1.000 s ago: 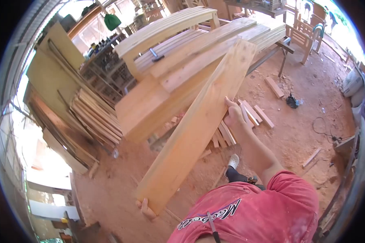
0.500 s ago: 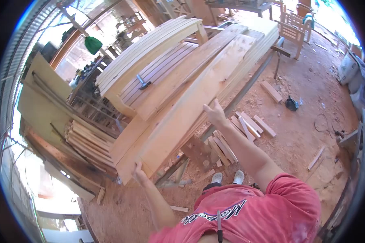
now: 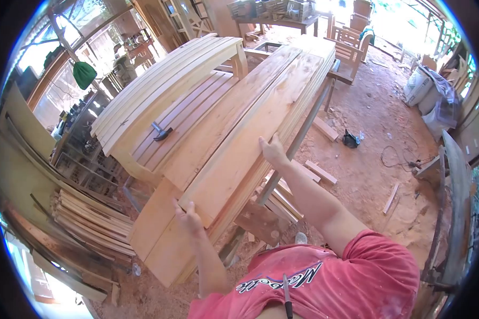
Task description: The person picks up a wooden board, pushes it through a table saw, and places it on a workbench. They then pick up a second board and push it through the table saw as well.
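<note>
1. The plank (image 3: pixel 250 127) lies flat on top of the stack (image 3: pixel 159 239), running away from me along its right side.
2. My left hand (image 3: pixel 189 219) hooks over the near end corner, fingers curled onto the top face.
3. My right hand (image 3: pixel 273 150) is spread open against the long right edge about midway along, pressing rather than clasping.
4. I judge the plank long, stiff and fairly heavy; it won't sag, but it will swing hard if I hold it off balance.
5. The face looks dry and bare, so it should slide easily over the boards beneath and may give splinters.
6. The best hold, I think, is one hand at the end and one near the middle edge.
7. A hammer (image 3: pixel 159 131) lies well to the left.
</note>
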{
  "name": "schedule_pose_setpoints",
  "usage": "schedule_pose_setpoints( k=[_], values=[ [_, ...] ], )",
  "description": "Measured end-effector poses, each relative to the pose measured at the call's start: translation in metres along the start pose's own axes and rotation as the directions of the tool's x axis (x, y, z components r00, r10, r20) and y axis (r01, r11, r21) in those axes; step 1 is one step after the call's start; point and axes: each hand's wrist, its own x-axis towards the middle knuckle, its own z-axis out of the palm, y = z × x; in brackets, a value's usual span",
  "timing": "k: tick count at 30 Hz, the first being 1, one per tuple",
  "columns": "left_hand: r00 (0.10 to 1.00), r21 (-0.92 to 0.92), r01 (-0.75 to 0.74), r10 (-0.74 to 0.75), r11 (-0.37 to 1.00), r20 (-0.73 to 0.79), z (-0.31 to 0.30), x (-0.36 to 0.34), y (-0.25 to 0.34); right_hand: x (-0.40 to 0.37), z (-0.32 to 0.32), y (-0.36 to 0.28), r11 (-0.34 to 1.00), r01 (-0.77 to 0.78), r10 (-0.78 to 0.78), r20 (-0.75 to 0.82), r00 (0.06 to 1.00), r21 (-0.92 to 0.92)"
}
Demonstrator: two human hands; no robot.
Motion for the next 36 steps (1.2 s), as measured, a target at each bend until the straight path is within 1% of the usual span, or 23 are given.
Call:
schedule_pose_setpoints(
  k=[7,10,12,14,17,18,19,20,21,22,24,25,26,27,28,29,30,31,32,33,34,35,36],
  values=[
    [0.999,-0.003,-0.018,0.018,1.000,0.035,0.029,-0.005,0.017,0.031,-0.006,0.007,0.967,-0.016,-0.034,-0.190,0.981,-0.253],
    [0.997,0.044,-0.069,0.067,0.997,0.034,0.034,-0.006,0.017,0.028,-0.015,-0.006,0.964,-0.083,0.044,-0.157,0.987,-0.251],
    [0.997,-0.008,-0.044,0.045,0.999,0.055,0.038,-0.008,0.030,0.023,-0.028,-0.014,0.982,-0.091,0.087,-0.031,0.996,-0.166],
    [0.996,-0.074,-0.025,0.032,0.997,0.089,0.045,-0.009,0.029,0.016,-0.045,0.001,0.996,-0.024,0.025,0.012,1.000,-0.089],
    [0.997,-0.111,0.020,-0.011,0.994,0.081,0.042,0.005,-0.001,-0.043,-0.078,0.044,0.995,-0.061,0.062,0.005,0.998,-0.081],
    [0.999,-0.122,0.019,-0.013,0.992,0.049,0.040,0.013,-0.018,-0.068,-0.096,0.074,0.979,-0.016,0.022,0.028,0.999,-0.201],
    [1.000,-0.135,0.016,-0.013,0.991,0.022,0.037,0.019,-0.027,-0.128,-0.107,0.051,0.975,-0.079,0.093,0.061,0.994,-0.208],
    [0.998,-0.147,0.020,-0.010,0.989,0.066,0.038,0.020,-0.028,-0.172,-0.132,0.074,0.912,-0.121,0.178,0.112,0.978,-0.392],
    [0.999,-0.088,-0.030,0.032,0.996,0.022,0.038,0.023,-0.030,-0.214,-0.157,0.095,0.814,-0.128,0.262,0.162,0.951,-0.566],
    [0.997,-0.026,-0.074,0.074,0.997,-0.022,0.040,0.025,-0.032,-0.265,-0.195,0.130,0.766,0.081,0.206,0.362,0.909,-0.638],
    [0.935,0.259,-0.354,0.341,0.899,0.092,0.010,0.122,-0.160,-0.384,-0.266,0.191,0.596,-0.116,0.501,0.255,0.827,-0.795],
    [0.936,0.238,-0.353,0.342,0.905,0.086,0.023,0.125,-0.148,-0.517,-0.323,0.244,0.476,-0.671,0.656,-0.279,0.701,-0.568],
    [0.936,0.216,-0.352,0.343,0.911,0.080,0.033,0.128,-0.135,-0.587,-0.336,0.254,0.597,-0.802,0.647,-0.581,0.493,-0.016],
    [0.936,0.195,-0.352,0.344,0.916,0.074,0.043,0.132,-0.124,-0.650,-0.338,0.246,0.706,-0.670,0.486,-0.845,0.222,0.230],
    [0.904,0.214,-0.417,0.427,0.883,-0.002,0.058,0.097,-0.084,-0.734,-0.373,0.281,0.565,-0.417,0.735,-0.664,-0.138,0.712],
    [0.860,0.245,-0.474,0.504,0.846,-0.077,0.073,0.060,-0.042,-0.806,-0.368,0.329,0.559,-0.364,0.735,-0.649,-0.198,0.745],
    [0.778,0.169,-0.626,0.622,0.761,0.083,0.083,0.024,-0.011,-0.840,-0.342,0.312,0.667,0.011,0.693,-0.616,-0.375,0.745],
    [0.655,0.066,-0.750,0.724,0.658,0.214,0.098,-0.015,0.007,-0.876,-0.317,0.302,0.735,0.352,0.667,-0.523,-0.530,0.580],
    [0.746,-0.231,-0.484,0.536,0.844,0.396,0.125,-0.064,0.019,-0.909,-0.292,0.282,0.666,0.057,0.692,-0.587,-0.421,0.744],
    [0.710,-0.410,-0.097,0.352,0.907,0.610,0.150,-0.117,0.031,-0.943,-0.264,0.274,0.541,-0.260,0.745,-0.600,-0.291,0.800],
    [0.513,-0.357,0.525,0.047,0.773,0.857,0.172,-0.187,0.034,-0.990,-0.240,0.316,0.547,-0.404,0.704,-0.664,-0.252,0.733],
    [0.111,-0.062,0.918,-0.103,0.391,0.988,0.170,-0.246,0.037,-1.028,-0.204,0.359,0.525,-0.536,0.683,-0.703,-0.199,0.662],
    [0.074,-0.028,0.914,-0.098,0.404,0.992,0.141,-0.301,0.040,-1.040,-0.175,0.350,0.482,-0.309,0.767,-0.565,-0.304,0.820]
  ],
)
